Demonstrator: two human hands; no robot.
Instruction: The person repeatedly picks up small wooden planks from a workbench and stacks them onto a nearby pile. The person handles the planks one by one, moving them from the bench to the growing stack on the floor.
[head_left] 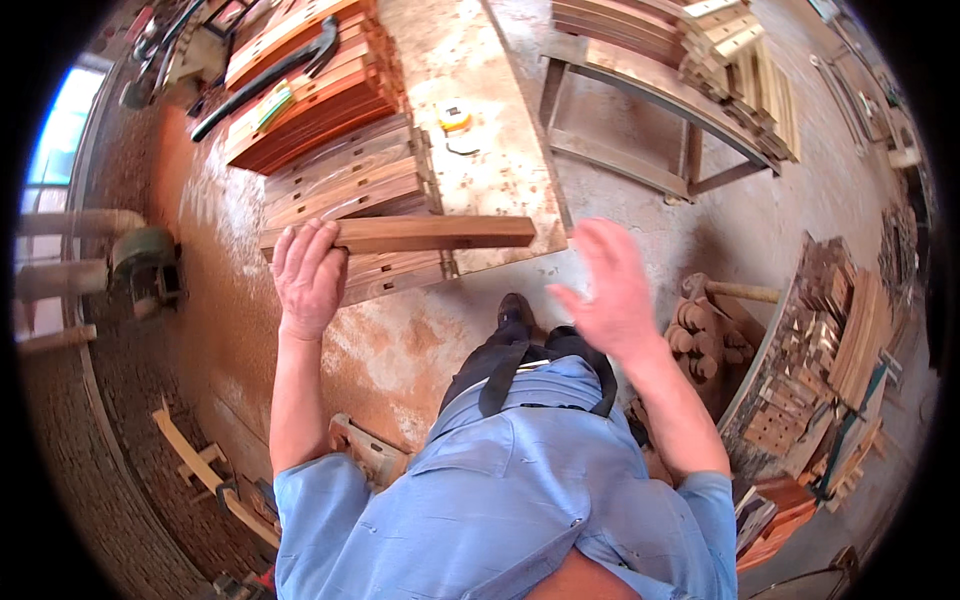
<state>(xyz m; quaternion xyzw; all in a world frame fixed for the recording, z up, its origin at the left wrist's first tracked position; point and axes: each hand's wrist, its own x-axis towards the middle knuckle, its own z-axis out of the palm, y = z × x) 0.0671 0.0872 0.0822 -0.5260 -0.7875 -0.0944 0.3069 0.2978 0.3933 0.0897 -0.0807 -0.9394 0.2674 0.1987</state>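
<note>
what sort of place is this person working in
Most likely a woodworking shop: the left hand grips a long, brown, square-edged wooden bar, reddish-brown rectangular wooden pieces are stacked beyond it, and a yellow tape measure lies on a pale, speckled tabletop.
</note>
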